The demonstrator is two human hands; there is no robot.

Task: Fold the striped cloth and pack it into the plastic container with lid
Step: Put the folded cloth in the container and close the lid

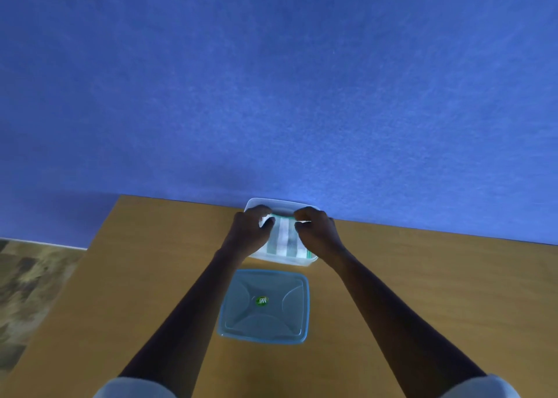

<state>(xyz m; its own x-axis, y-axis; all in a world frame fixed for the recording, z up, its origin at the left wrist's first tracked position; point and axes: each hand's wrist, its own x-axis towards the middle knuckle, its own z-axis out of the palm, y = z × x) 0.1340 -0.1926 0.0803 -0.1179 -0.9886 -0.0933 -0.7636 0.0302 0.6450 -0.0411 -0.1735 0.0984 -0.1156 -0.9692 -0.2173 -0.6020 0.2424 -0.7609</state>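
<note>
Table (pixel 422 292): cloth (pixel 283 237) between hands' grip.

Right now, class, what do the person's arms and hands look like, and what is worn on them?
Both hands, left hand and right hand, are bare: no gloves, rings or watch visible. The forearms are bare too. Pale, light-coloured sleeves sit pushed up near the elbows.

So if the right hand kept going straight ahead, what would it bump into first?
Probably the far rim of the box, then the blue wall just behind it; depth is hard to judge.
</note>
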